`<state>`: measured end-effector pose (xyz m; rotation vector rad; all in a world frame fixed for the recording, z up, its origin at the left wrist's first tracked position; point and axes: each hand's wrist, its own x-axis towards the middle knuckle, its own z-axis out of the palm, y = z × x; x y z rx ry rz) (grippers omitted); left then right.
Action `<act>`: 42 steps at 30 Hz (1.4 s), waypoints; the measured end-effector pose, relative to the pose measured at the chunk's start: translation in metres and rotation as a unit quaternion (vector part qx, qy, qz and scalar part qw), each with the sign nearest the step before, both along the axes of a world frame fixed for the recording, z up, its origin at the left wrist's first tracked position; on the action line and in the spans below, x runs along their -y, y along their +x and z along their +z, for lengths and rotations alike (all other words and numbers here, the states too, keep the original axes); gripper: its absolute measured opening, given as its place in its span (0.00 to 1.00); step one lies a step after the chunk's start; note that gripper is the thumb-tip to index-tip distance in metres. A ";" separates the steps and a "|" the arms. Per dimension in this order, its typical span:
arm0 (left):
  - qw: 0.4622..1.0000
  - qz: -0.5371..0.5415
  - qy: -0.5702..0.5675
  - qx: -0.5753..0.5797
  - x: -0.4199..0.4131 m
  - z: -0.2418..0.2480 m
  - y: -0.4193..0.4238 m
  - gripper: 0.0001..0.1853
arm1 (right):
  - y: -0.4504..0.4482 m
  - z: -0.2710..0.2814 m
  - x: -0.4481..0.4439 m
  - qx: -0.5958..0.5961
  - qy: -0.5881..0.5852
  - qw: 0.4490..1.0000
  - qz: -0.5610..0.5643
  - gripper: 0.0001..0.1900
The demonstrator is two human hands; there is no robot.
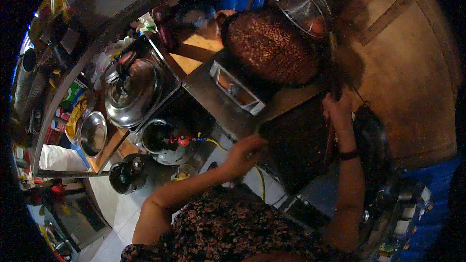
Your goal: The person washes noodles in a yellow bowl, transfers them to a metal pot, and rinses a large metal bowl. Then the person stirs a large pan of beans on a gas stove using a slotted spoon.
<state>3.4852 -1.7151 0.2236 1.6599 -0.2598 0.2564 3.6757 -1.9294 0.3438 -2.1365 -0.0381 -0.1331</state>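
My right hand [338, 107] grips the dark handle of a round wire-mesh strainer [305, 3], whose bowl is tilted above the far right of a large dark pan [273, 47]. Brown, granular food fills much of that pan. Near the left corner of a dark flat panel [298, 142], my left hand [247, 153] is loosely curled, with its fingertips partly hidden; I cannot tell whether it touches the panel's edge. Between the pan and my left hand stands a metal-framed opening [238, 89] with an orange glow inside.
Shiny metal pots [134, 91] rest on a surface at the left, near a steel bowl [93, 134]. A dark gas cylinder [156, 136] with a red regulator [183, 139] and yellow hose [216, 143] stands below. A dark bag-like object [371, 138] hangs right of my right hand.
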 end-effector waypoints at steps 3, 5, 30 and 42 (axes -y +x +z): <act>0.999 0.012 0.021 -0.027 0.004 0.001 0.000 0.17 | 0.036 0.000 0.017 0.005 -0.047 0.999 -0.017 0.14; 0.999 0.020 0.020 -0.023 0.007 -0.005 0.003 0.16 | 0.044 0.004 0.016 0.025 -0.014 0.999 0.023 0.14; 0.999 0.034 0.020 0.003 0.007 -0.037 0.012 0.12 | 0.059 0.016 0.035 -0.141 0.029 0.953 0.265 0.07; 1.000 -0.003 -0.001 -0.005 0.010 -0.050 0.020 0.14 | 0.015 0.069 0.059 -0.110 0.005 0.969 0.221 0.07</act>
